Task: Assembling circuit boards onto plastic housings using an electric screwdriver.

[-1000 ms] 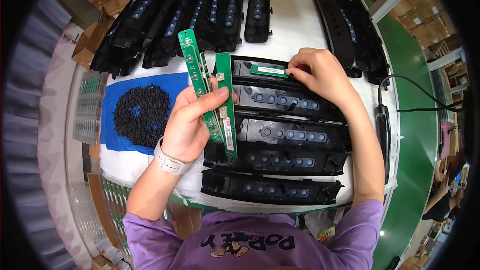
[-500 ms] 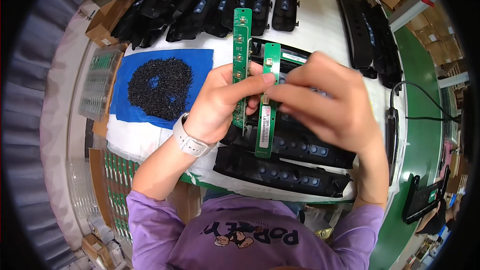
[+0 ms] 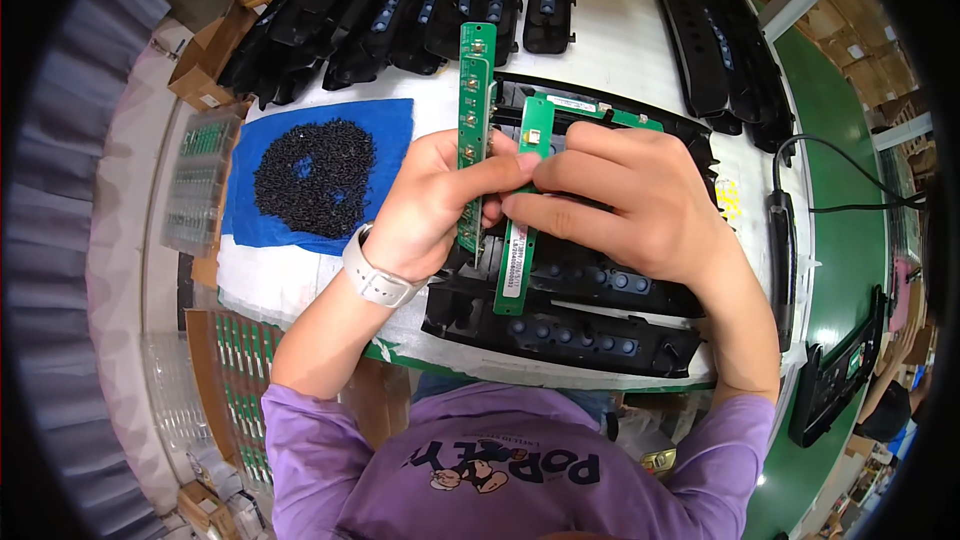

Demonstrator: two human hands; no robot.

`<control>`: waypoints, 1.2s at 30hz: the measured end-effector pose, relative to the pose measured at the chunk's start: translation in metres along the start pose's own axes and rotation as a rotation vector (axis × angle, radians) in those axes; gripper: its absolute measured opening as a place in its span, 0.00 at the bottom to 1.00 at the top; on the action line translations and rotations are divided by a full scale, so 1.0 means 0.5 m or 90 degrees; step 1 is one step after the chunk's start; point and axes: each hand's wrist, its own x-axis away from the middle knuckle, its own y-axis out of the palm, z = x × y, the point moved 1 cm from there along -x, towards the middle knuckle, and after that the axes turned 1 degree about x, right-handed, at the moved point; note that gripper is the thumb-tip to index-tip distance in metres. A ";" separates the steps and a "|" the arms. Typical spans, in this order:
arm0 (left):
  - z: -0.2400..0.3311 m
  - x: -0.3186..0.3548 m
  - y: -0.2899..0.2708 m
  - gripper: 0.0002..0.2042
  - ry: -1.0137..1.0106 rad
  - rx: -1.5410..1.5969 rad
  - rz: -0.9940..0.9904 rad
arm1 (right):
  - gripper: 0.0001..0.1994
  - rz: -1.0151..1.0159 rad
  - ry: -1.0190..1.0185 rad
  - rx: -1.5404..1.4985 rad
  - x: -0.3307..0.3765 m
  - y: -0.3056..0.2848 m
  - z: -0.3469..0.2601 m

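Note:
My left hand [image 3: 425, 190], with a pale watch on its wrist, grips a long narrow green circuit board [image 3: 477, 70] standing on end. Its thumb reaches across to a second green circuit board [image 3: 513, 250], which has a white label and is tilted slightly. Thumb and index finger of my right hand [image 3: 640, 195] are closed on this second board near its middle, next to my left thumb. Beneath both hands lie several long black plastic housings [image 3: 565, 338] with rows of bluish-grey buttons. A further green board [image 3: 630, 118] rests on the farthest of these housings.
A blue cloth [image 3: 395, 130] at left bears a heap of small black parts [image 3: 315, 175], likely screws. More black housings [image 3: 435, 10] are at the far side and far right [image 3: 690, 55]. A black corded tool [image 3: 782, 270] lies along the right edge. Trays of boards [image 3: 240, 380] stand lower left.
My right hand, blurred before, has come in to the second board and its fingers now press on it. The two boards have shifted slightly left in view.

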 end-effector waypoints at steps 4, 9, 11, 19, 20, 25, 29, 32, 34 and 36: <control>-0.002 -0.005 -0.001 0.06 0.013 -0.029 -0.019 | 0.08 0.014 0.024 0.002 0.006 0.006 0.005; 0.001 -0.015 -0.022 0.14 0.103 0.121 0.060 | 0.05 0.078 0.245 -0.094 0.037 -0.040 0.054; 0.004 -0.021 -0.043 0.14 0.112 0.169 0.012 | 0.04 0.009 0.442 -0.126 0.070 -0.047 0.081; -0.006 -0.031 -0.039 0.17 0.112 0.182 0.033 | 0.05 -0.154 0.465 -0.043 0.117 0.011 0.113; -0.006 -0.030 -0.039 0.17 0.110 0.189 0.028 | 0.05 -0.158 0.454 -0.033 0.118 0.017 0.112; -0.005 -0.027 -0.035 0.17 0.116 0.189 0.026 | 0.04 -0.176 0.433 -0.016 0.117 0.020 0.109; -0.003 -0.023 -0.036 0.17 0.112 0.177 0.040 | 0.03 -0.181 0.443 -0.021 0.117 0.023 0.108; -0.008 -0.024 -0.038 0.17 0.103 0.204 0.020 | 0.04 -0.193 0.428 -0.010 0.115 0.013 0.105; -0.011 -0.027 -0.034 0.18 0.080 0.226 0.017 | 0.04 -0.201 0.414 -0.004 0.102 0.012 0.098; -0.010 -0.025 -0.027 0.18 0.064 0.249 0.007 | 0.04 -0.126 0.412 0.034 0.083 0.000 0.083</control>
